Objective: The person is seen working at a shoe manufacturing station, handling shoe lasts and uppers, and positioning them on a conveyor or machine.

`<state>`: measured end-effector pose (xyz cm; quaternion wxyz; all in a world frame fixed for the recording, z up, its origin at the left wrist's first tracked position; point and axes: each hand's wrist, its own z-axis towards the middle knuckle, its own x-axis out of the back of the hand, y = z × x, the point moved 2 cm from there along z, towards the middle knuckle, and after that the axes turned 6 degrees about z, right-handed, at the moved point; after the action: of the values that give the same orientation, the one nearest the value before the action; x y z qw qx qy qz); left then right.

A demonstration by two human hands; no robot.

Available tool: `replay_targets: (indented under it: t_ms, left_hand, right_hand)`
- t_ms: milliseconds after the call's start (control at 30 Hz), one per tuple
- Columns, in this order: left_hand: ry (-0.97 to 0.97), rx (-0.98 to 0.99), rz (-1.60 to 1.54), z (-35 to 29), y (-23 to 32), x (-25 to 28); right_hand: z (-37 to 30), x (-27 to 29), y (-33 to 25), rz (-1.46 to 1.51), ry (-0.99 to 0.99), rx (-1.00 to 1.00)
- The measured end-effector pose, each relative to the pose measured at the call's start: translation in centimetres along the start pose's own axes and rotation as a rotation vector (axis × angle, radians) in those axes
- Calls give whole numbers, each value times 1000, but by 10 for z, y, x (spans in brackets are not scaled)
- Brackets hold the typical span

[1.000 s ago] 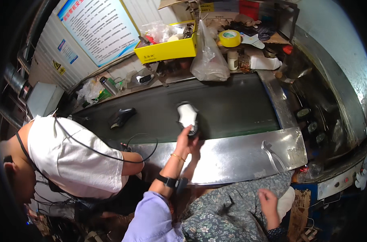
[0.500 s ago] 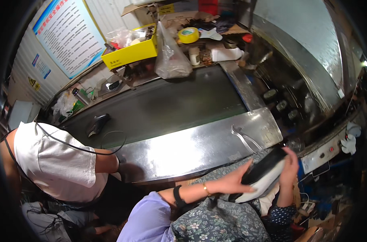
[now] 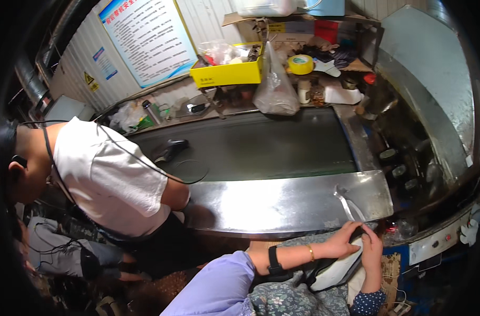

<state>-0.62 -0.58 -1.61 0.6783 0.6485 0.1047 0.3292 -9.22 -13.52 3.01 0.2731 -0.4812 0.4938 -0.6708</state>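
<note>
A black shoe [image 3: 337,271] with a pale, whitish underside lies over my lap, tilted, that underside facing up. My left hand [image 3: 344,241] grips its far end from the left, fingers bent over the edge. From the right, my right hand [image 3: 372,249] closes on the same end, and the fingertips of both hands nearly meet there. The shoe's near end rests against my floral apron [image 3: 282,300]. Just beyond my hands, metal pincers [image 3: 349,203] lie on the shiny steel ledge [image 3: 282,205], touched by neither hand.
Beyond the ledge runs a dark conveyor belt [image 3: 271,145] with another black shoe [image 3: 171,150] on it. A co-worker in a white shirt [image 3: 103,174] sits close on my left. A yellow box [image 3: 226,73], a plastic bag [image 3: 277,89] and tape [image 3: 301,64] stand behind. Machinery [image 3: 403,163] is at right.
My view has swung left and up. The shoe has turned so that less of its black side shows. My left hand has shifted from the shoe's side to its far end, near my right.
</note>
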Motion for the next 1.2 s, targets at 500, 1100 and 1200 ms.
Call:
replay_targets:
  t_ms: [500, 1100, 1200]
  left_hand:
    - [-77, 6, 86, 27, -6, 12]
    - [-161, 437, -326, 0, -24, 8]
    - [-210, 519, -445, 10, -13, 8]
  right_hand:
    - [-129, -50, 96, 240, 322, -406]
    - [-66, -42, 9, -760, 25, -178]
    - [-64, -30, 23, -682, 41, -139]
